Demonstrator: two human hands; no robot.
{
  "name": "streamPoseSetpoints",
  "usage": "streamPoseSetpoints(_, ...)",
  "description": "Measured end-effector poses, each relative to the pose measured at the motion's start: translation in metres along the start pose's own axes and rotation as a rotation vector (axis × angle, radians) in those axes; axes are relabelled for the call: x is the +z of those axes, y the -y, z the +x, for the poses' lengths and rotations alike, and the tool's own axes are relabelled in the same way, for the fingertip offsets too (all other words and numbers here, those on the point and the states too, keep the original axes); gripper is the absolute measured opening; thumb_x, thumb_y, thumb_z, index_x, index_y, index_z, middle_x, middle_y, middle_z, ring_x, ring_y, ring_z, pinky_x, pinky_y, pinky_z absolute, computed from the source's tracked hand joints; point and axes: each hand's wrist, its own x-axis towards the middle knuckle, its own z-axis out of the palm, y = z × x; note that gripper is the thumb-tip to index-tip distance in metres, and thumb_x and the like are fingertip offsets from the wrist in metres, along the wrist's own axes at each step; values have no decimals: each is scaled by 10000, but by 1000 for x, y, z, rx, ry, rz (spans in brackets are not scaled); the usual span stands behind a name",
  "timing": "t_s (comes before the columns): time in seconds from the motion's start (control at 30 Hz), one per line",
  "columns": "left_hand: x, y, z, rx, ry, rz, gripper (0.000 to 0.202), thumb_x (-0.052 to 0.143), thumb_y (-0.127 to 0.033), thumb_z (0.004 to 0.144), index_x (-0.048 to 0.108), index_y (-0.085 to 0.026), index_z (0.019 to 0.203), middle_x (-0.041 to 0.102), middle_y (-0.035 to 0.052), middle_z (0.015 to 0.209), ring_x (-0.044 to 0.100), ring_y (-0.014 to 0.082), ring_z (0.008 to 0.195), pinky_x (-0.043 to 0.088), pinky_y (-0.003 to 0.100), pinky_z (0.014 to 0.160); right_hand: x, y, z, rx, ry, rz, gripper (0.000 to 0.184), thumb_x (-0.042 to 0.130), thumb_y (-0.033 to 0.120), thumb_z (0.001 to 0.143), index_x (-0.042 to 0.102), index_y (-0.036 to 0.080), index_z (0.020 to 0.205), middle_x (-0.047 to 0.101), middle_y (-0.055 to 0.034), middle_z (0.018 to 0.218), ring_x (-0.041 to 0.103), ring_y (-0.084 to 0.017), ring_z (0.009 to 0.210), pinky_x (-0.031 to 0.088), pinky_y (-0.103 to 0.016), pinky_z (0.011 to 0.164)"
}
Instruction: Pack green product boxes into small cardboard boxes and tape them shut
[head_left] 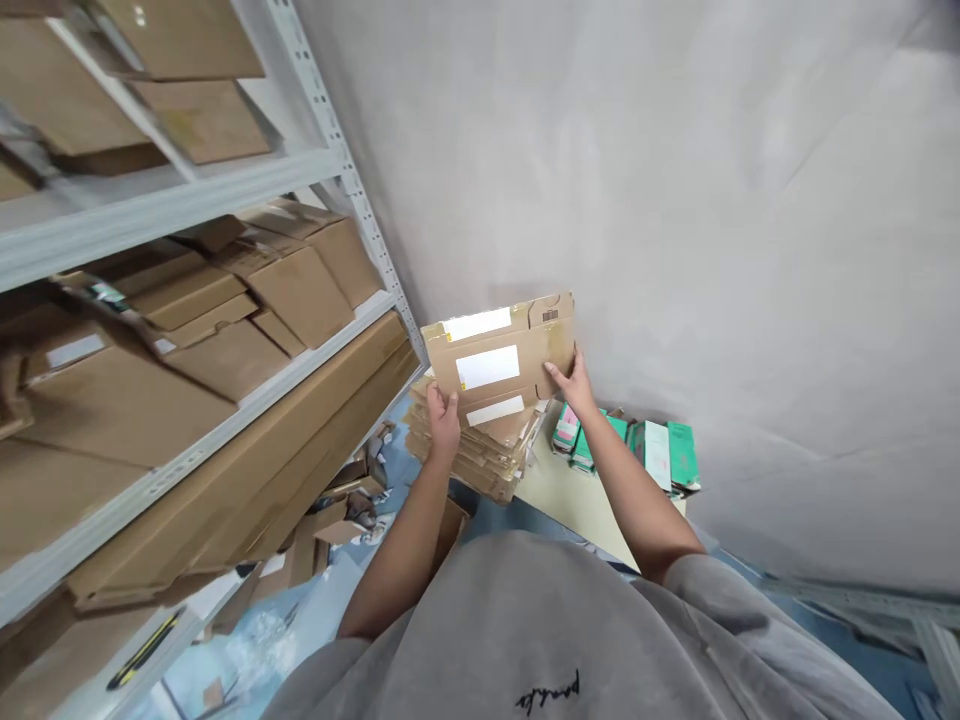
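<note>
Between my hands is a flattened cardboard box (529, 368), tilted up toward me, with white labels and strips of tape on its face. My left hand (443, 420) grips its lower left edge, thumb on the front. On the right side, my right hand (574, 385) pinches the edge, with the thumb across the front and the fingers hidden behind. Just below and behind the held cardboard lies a stack of flattened cardboard boxes (480, 462). It sits at the left end of a pale table (577, 500).
Green and white boxes (656, 455) stand on the table against the grey wall (637, 200). A metal shelving rack (330, 165) full of cardboard boxes rises on the left. A yellow and black cutter (144, 650) lies at lower left. Cardboard scraps (345, 520) litter the blue floor.
</note>
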Motion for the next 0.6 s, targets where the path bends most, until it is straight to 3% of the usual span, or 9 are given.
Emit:
streamPoseSetpoints(0.1,13,-9,-8,-10,80,-57,449,599,-491,987,506,-254,1356,661,111,1375,653,220,1287,530,393,1130,-27,3,-27,34,-60,143,1012,740,719,822,365,174,1587,544,-179,1541,556,-281,1392,453,-454,1194)
streamPoseSetpoints(0.23,47,-16,-26,-32,236,-174,487,752,-522,896,598,-232,1256,705,97,1302,689,229,1214,545,389,1111,-68,-8,-79,100,-251,205,879,805,665,782,462,197,1442,640,-159,1410,628,-276,1282,515,-445,1124)
streamPoseSetpoints(0.43,120,-30,-80,-121,538,-307,603,870,-535,783,665,-189,1233,746,111,1210,716,245,1157,557,407,1081,-149,-29,-167,198,-524,229,823,815,699,747,496,229,1341,644,-140,1372,632,-277,1255,515,-445,1120)
streamPoseSetpoints(0.6,190,-47,-150,-110,847,-299,634,867,-552,775,666,-183,1250,742,129,1233,721,256,1143,568,406,1051,-230,-36,-261,239,-695,207,888,731,801,776,479,252,1427,610,-140,1430,577,-304,1349,449,-478,1194)
